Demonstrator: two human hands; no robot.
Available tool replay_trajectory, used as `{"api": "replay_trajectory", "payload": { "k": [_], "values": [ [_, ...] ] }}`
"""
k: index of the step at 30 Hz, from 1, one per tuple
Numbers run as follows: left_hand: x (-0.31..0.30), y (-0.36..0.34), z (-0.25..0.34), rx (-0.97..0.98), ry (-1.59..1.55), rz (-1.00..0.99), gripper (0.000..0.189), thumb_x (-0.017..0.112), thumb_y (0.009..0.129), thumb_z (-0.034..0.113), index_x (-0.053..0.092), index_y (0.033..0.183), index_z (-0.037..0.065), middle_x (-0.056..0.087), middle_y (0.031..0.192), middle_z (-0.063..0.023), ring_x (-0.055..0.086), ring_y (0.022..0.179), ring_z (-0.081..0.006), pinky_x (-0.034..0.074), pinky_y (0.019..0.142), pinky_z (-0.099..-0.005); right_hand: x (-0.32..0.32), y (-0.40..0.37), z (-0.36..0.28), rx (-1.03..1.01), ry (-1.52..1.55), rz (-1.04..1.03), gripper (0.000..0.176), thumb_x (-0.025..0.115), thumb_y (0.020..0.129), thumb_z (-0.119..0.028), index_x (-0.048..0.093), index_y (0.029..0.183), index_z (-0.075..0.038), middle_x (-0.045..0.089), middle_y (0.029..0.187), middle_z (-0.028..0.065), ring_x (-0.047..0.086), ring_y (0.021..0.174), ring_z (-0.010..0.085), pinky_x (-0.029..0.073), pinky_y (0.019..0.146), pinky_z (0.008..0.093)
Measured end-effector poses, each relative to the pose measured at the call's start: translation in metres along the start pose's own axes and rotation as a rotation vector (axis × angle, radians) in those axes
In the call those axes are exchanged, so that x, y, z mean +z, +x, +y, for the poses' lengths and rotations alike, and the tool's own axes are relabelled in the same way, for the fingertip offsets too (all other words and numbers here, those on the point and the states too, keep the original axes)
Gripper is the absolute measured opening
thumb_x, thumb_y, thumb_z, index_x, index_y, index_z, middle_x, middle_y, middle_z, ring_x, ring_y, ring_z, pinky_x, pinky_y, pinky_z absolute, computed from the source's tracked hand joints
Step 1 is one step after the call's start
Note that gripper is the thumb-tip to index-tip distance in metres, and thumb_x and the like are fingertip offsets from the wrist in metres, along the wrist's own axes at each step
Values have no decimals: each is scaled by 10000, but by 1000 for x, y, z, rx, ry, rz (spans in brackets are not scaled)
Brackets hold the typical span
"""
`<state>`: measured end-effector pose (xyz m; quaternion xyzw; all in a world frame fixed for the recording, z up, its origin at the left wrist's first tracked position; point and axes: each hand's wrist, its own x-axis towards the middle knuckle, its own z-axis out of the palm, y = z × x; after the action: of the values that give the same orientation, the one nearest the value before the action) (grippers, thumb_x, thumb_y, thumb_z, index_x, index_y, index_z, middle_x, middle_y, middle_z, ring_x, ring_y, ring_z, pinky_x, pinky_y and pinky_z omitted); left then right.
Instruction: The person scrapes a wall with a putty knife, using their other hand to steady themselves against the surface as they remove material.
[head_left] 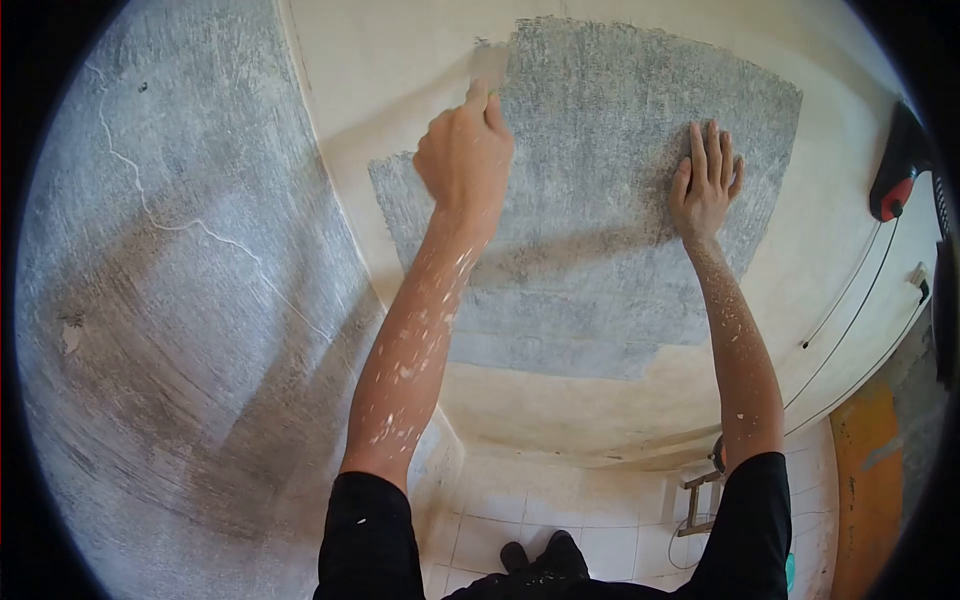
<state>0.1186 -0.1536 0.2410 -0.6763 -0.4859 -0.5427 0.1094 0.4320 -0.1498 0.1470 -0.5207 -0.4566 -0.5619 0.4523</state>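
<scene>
My left hand (465,150) is closed around a scraper (490,65), whose flat blade lies against the wall at the upper left border of a bare grey patch (590,130). Its handle is hidden in my fist. Cream paint (400,50) surrounds the patch. Farther right, my right hand (705,190) rests flat on the grey surface with fingers spread, holding nothing. Pale flakes and dust cling to both my forearms.
A grey wall (180,300) with a thin white crack meets this one at a corner on the left. Black and red equipment (895,170) and hanging cables (850,310) are at right. Below are a small wooden stool (697,505), an orange panel (865,480) and floor tiles (490,540).
</scene>
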Motion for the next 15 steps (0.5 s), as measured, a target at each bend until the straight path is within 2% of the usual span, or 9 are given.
{"api": "replay_trajectory", "payload": {
  "k": [1, 7, 10, 13, 15],
  "values": [
    [2, 3, 2, -6, 20, 19, 334, 559, 981, 327, 693, 1250, 181, 731, 836, -149, 718, 793, -334, 566, 736, -430, 1, 1, 0, -2, 5, 4, 467, 384, 1036, -317, 441, 1494, -247, 384, 1564, 20, 265, 1484, 220, 39, 1225, 467],
    [-4, 5, -1, 8, 8, -27, 329, 569, 976, 309, 688, 1258, 190, 728, 824, -152, 717, 796, -334, 567, 733, -439, 3, 0, 3, -17, -9, 0, 475, 387, 1037, -323, 423, 1504, -242, 357, 1579, 29, 247, 1490, 221, 31, 1226, 467],
    [0, 5, 1, 33, 50, 44, 331, 565, 978, 308, 688, 1257, 180, 727, 813, -154, 718, 799, -334, 567, 726, -445, 0, -3, -1, -14, -2, -19, 477, 388, 1038, -321, 419, 1506, -238, 358, 1579, 32, 243, 1492, 222, 31, 1224, 468],
    [-8, -2, 0, 12, -16, -50, 338, 564, 978, 314, 687, 1255, 163, 727, 814, -164, 717, 807, -350, 566, 722, -453, 1, 5, 3, -31, 9, -7, 476, 392, 1037, -319, 422, 1505, -235, 366, 1574, 34, 242, 1493, 223, 35, 1223, 470],
    [-5, 6, 11, 15, 27, -18, 338, 562, 980, 316, 691, 1247, 152, 725, 813, -166, 716, 805, -353, 565, 721, -456, 1, 0, 0, -16, -13, -12, 476, 395, 1036, -317, 424, 1504, -231, 373, 1570, 38, 239, 1494, 224, 38, 1221, 473]
  ]
}}
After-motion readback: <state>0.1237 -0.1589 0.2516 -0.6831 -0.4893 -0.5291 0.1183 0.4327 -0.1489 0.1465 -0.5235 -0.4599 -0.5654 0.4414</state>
